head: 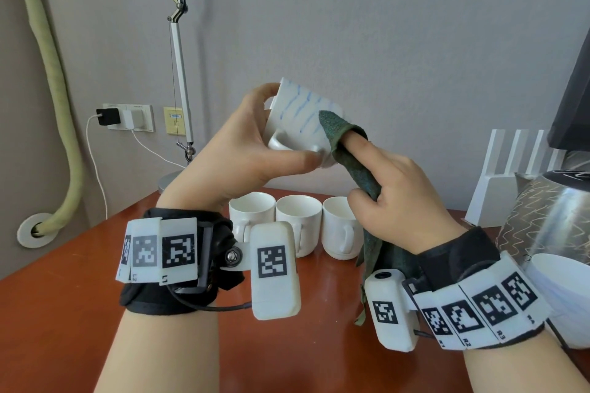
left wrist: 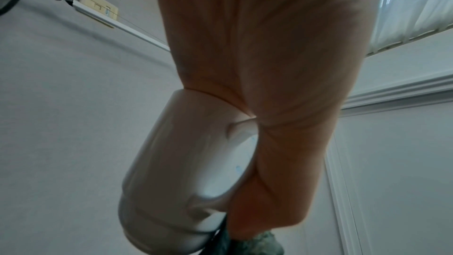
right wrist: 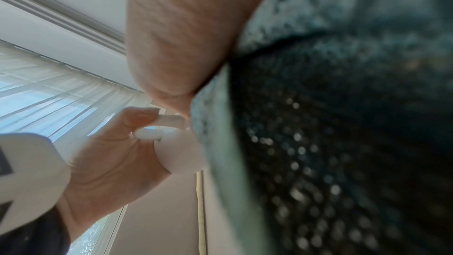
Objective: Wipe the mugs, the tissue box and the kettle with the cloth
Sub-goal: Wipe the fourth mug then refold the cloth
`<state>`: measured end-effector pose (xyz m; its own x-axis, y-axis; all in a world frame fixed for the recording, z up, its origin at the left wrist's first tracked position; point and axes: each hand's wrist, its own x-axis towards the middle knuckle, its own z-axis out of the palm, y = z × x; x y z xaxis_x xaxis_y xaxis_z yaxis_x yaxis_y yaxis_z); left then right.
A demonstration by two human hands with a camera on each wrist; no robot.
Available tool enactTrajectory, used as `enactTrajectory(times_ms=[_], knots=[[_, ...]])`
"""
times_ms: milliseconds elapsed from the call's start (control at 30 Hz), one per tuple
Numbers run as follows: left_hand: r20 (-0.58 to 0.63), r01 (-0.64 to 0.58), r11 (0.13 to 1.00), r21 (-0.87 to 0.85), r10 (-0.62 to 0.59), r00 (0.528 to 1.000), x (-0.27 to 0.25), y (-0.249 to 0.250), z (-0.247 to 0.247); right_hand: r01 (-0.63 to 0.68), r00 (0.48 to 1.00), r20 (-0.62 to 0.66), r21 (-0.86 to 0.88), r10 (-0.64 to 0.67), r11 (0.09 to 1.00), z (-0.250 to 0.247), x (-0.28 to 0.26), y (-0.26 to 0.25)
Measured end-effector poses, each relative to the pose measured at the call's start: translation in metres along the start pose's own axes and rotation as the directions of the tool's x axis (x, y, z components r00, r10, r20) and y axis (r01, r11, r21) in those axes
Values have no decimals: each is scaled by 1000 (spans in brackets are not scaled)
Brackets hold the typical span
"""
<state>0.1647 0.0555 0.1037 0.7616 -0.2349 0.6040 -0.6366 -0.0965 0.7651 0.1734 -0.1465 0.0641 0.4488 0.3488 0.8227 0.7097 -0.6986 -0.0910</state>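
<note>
Honestly, left hand [head: 242, 150] grips the blue-scribbled white ceramic mug [head: 301, 118], right hand [head: 402, 198] clutching the dark green cloth [head: 348, 150]; hard rubbing might knock it loose.

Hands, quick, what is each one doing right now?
Left hand: grips the mug with blue marks, lifted and tipped.
Right hand: holds the green cloth against the mug, forefinger tucked under it.

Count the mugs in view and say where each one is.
4: one mug held up in the left hand; three in a row on the table: left mug, middle mug, right mug. Others may be hidden.
</note>
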Motion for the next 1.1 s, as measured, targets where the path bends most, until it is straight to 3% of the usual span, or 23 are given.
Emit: enactTrajectory(times_ms=[233,433,500,633,733,833,967,1100], knots=[[85,-23,998,-63,28,996,4,-8,3,33,999,-28,-9,-33,999,-1,1,0],[53,-68,994,-84,73,996,1,-7,0,94,995,-19,-31,-95,995,2,1,-6],[104,-64,995,-71,71,992,-2,-3,-6,113,994,1,-46,-113,992,4,0,-9],[145,-83,996,-30,86,986,-7,-1,-13,54,999,8,-141,-53,989,6,1,-11],[98,-98,989,-106,109,989,-8,0,-16,27,1000,2,-99,-27,995,6,0,-9],[60,-84,987,-134,93,994,-10,-1,-21,82,996,35,-42,-81,996,12,-2,-14],[172,-24,999,-42,30,985,-14,0,-24,112,991,76,-37,-109,993,20,-3,-21],[197,-13,1000,-23,17,980,-15,2,-25,22,999,37,-85,-19,996,15,-1,-17]])
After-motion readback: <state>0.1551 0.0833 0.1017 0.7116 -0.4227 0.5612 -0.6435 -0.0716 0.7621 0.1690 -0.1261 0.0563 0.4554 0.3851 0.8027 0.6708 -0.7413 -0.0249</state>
